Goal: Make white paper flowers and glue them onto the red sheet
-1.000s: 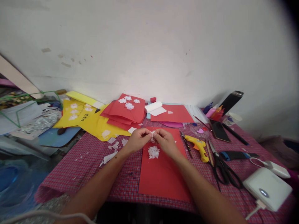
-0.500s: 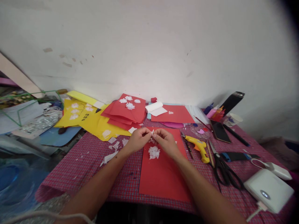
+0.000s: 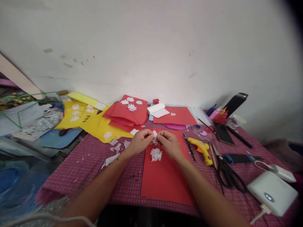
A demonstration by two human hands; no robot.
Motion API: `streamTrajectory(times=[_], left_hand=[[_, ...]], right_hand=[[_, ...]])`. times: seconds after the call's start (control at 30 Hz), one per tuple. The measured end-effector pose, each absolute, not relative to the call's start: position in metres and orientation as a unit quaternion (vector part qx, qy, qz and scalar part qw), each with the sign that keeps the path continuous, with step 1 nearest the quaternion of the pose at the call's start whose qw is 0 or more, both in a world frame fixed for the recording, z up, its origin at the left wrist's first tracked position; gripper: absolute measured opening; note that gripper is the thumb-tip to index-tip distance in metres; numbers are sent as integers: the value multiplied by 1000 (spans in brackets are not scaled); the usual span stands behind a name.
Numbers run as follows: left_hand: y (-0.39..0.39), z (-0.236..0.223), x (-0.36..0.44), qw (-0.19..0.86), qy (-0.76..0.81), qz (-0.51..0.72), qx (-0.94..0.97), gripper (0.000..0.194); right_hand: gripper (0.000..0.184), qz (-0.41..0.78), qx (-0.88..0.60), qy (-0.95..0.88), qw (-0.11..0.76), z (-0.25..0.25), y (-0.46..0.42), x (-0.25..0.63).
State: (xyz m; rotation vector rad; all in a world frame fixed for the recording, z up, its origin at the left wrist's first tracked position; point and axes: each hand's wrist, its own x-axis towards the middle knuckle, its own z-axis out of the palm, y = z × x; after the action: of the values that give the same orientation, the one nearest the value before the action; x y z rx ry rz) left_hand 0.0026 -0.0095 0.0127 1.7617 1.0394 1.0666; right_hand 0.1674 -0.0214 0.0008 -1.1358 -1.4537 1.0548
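Note:
Over the upper part of a red paper sheet (image 3: 163, 183), my left hand (image 3: 142, 141) and my right hand (image 3: 168, 142) face each other with their fingertips pinched. Between them is a small piece of white tissue paper (image 3: 155, 134), gripped from both sides. Just below my hands, a ruffled white paper flower (image 3: 156, 154) lies on the red sheet. More white bits show under my fingers, partly hidden. Torn white paper scraps (image 3: 115, 147) are scattered on the checked cloth to the left of my left hand.
A yellow glue gun (image 3: 201, 148), black scissors (image 3: 228, 176) and a white power bank (image 3: 272, 192) lie to the right. Behind are red sheets with white flowers (image 3: 132, 107), a white paper roll (image 3: 156, 108) and yellow papers (image 3: 94, 123). A black flask (image 3: 236, 104) leans at the back right.
The white tissue piece between my fingertips shows wider and more spread out now. My right fingers have shifted slightly to the right, away from the left ones.

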Motion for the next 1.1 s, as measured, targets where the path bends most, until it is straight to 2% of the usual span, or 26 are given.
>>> streamTrajectory(times=[0.27, 0.47, 0.7, 1.1], left_hand=[[-8, 12, 1, 401, 421, 420, 697, 19], [-9, 13, 2, 382, 411, 422, 712, 17], [-12, 16, 3, 369, 399, 407, 734, 17], [-5, 10, -2, 381, 436, 420, 699, 18]], right_hand=[[18, 476, -450, -561, 505, 3, -21, 168], [16, 523, -414, -574, 476, 9, -26, 168], [25, 496, -443, -575, 477, 6, -23, 167], [21, 487, -445, -537, 526, 4, -20, 170]])
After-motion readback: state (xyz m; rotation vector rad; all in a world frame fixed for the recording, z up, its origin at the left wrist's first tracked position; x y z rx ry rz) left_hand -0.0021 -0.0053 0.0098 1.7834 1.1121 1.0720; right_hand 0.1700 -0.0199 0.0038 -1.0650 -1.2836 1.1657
